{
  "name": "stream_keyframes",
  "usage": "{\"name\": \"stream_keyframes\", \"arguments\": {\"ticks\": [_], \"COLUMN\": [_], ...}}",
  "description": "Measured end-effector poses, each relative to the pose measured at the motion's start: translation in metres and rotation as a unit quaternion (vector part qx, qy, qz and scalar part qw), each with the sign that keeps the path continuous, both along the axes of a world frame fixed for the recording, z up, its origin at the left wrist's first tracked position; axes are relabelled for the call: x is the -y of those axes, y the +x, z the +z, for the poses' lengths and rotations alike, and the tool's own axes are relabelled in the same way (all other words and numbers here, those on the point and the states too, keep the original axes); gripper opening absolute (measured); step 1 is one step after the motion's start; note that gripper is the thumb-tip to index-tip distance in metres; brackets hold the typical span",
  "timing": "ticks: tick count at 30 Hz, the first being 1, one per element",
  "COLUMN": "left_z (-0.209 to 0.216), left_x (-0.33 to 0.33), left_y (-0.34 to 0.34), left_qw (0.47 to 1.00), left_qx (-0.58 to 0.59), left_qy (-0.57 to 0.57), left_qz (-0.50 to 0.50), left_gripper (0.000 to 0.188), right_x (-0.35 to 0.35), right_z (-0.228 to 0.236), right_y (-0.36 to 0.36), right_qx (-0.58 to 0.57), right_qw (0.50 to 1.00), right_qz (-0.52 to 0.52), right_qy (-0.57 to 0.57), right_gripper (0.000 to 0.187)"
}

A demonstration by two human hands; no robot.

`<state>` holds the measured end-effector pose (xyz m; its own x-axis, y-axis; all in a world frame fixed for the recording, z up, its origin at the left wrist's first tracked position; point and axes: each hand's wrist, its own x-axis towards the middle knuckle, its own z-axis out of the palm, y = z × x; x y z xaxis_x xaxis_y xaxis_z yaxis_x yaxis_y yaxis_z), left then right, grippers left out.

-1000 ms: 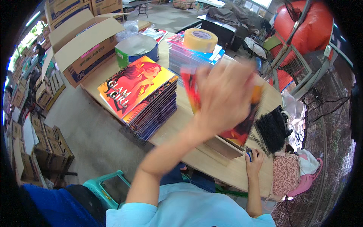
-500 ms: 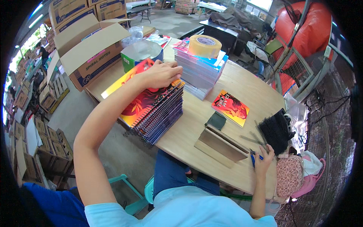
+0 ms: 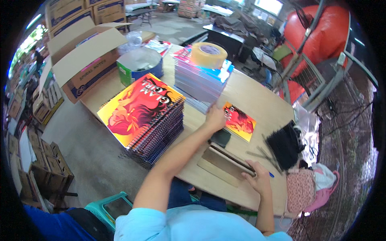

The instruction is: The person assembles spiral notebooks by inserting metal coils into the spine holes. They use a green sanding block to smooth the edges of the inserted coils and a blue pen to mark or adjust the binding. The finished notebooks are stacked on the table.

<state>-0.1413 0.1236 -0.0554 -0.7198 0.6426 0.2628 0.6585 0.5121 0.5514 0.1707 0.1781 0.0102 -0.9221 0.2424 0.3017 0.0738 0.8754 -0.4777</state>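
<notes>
My left hand (image 3: 216, 117) has its fingers curled at the left edge of a thin red and yellow notebook (image 3: 241, 123), seemingly gripping it; the fingertips are partly hidden. No coil shows on that notebook. My right hand (image 3: 260, 177) is at the right end of a slotted wooden block (image 3: 225, 162), thumb and forefinger around the end. Behind the palm pokes the blue tip (image 3: 272, 175) of a small hand tool, mostly hidden in the hand. To the left stands a tall stack of spiral notebooks (image 3: 138, 110) with the same cover.
Notebooks without coils (image 3: 199, 86) are piled at the back under a tape roll (image 3: 209, 55). Black spiral coils (image 3: 283, 142) lie at the right, beside a pink pouch (image 3: 300, 190). A cut-open container (image 3: 138, 66) and an open carton (image 3: 86, 66) occupy the far left.
My left hand has left the top of the spiral stack and come right to the thin notebook. My right hand has moved left onto the block's end. The view has shifted slightly.
</notes>
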Motion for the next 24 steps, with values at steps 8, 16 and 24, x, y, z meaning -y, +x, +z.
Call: {"name": "stream_keyframes", "arguments": {"ticks": [8,16,24], "left_z": [-0.035,0.108,0.115], "left_x": [-0.030,0.032,0.145], "left_y": [-0.034,0.036,0.084], "left_qw": [0.995,0.955,0.865], "left_qx": [0.053,-0.002,0.221], "left_qy": [-0.066,0.274,0.436], "left_qz": [0.057,-0.113,-0.115], "left_gripper": [0.040,0.045,0.046], "right_x": [0.007,-0.034,-0.003], "right_z": [0.004,0.003,0.048], "right_y": [0.004,-0.022,-0.060], "right_qx": [-0.011,-0.234,-0.288], "right_qw": [1.000,0.886,0.914], "right_qz": [-0.001,-0.184,0.012], "right_qy": [0.007,-0.356,-0.285], "right_gripper": [0.051,0.087,0.038]}}
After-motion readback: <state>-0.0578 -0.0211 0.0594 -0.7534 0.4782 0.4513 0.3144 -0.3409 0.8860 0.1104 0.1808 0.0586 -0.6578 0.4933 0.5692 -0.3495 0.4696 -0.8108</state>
